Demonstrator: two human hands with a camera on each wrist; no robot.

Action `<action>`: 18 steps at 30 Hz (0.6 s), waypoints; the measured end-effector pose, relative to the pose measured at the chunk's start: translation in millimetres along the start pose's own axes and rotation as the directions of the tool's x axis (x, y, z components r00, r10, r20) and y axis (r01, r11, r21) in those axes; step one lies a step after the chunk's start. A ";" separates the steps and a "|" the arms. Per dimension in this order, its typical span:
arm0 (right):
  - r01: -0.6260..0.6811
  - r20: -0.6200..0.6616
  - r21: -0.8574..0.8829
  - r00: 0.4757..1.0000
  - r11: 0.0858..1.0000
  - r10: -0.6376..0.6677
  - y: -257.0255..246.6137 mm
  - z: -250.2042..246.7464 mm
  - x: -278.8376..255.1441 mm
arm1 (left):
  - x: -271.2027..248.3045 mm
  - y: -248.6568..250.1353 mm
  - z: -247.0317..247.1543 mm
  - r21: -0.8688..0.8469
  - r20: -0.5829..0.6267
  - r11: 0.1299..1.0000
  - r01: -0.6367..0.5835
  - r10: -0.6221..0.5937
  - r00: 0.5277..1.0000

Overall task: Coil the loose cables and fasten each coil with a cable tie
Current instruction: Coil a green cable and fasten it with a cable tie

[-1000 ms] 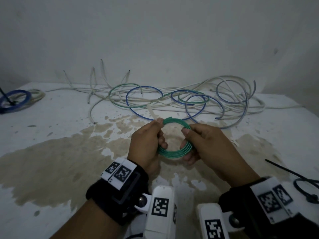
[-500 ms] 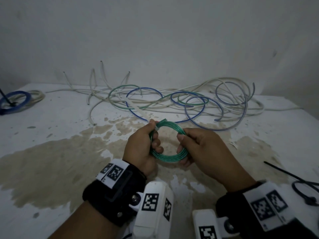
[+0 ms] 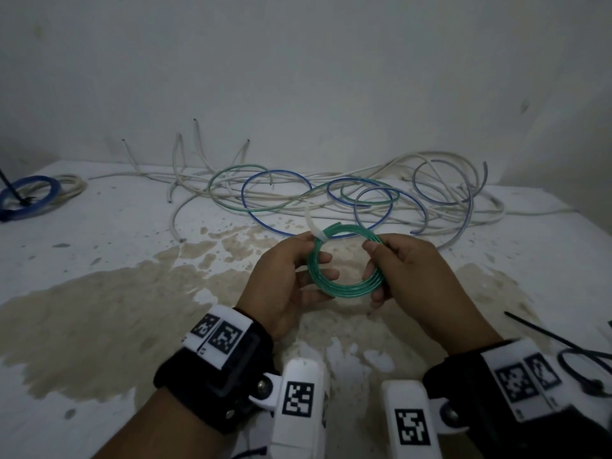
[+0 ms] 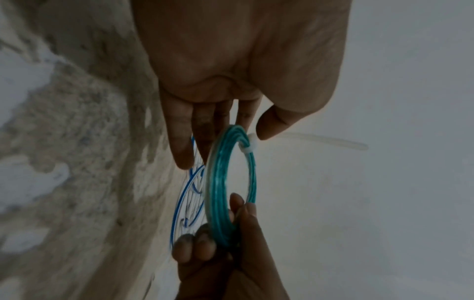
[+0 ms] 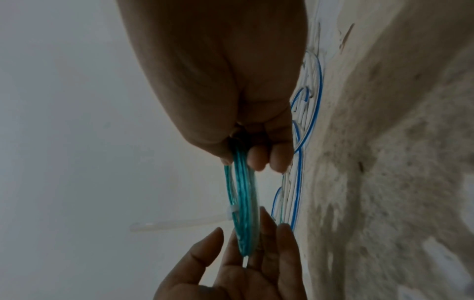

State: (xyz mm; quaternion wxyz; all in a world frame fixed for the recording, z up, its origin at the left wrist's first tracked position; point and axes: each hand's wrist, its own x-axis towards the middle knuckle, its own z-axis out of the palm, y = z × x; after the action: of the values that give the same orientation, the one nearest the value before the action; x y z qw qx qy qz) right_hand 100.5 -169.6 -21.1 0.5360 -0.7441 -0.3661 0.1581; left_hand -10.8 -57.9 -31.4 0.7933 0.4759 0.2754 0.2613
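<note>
blue coil [image 3: 28, 197] lying far left of green coil | left hand [image 3: 281, 279] touching green coil [image 3: 344, 263] with relaxed, spread fingers beside white tie [image 3: 316, 233] | right hand [image 3: 407, 276] pinching green coil's right side | loose cables [image 3: 331, 197] lying behind it | black ties [image 3: 576, 359] lying far right

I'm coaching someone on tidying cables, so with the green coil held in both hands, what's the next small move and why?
Probably set the green coil aside. A white tie already wraps it, its tail sticking out, and loose cables still lie behind. The right hand pinches the coil; the left hand has straight fingers against it.
</note>
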 end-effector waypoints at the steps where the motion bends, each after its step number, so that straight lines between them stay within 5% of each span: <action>1: -0.010 0.004 0.007 1.000 1.000 0.010 -0.2 -1.8 0.4 | 0.0 0.4 -0.2 0.037 0.000 0.999 -0.018 0.018 1.000; 10: -0.056 0.154 -0.009 0.986 0.998 0.057 -7.0 -11.1 5.5 | 0.3 8.1 -7.1 0.304 -0.003 0.922 -0.240 0.253 0.968; 15: -0.003 0.165 -0.083 0.986 0.997 0.016 -10.4 -5.9 4.6 | -0.6 14.9 -13.5 0.157 -0.043 0.970 -0.185 0.194 0.980; 18: 0.033 0.185 -0.130 0.983 0.991 -0.009 -19.6 -1.0 8.1 | -4.4 17.7 -20.5 0.206 -0.053 0.949 -0.239 0.254 0.966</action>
State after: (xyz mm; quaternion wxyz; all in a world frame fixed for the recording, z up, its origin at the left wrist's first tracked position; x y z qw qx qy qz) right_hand 99.3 -161.5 -1.6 0.4508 -0.7564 -0.4316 0.1959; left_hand -30.6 -41.1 -22.7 0.6917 0.5726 0.2693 0.3482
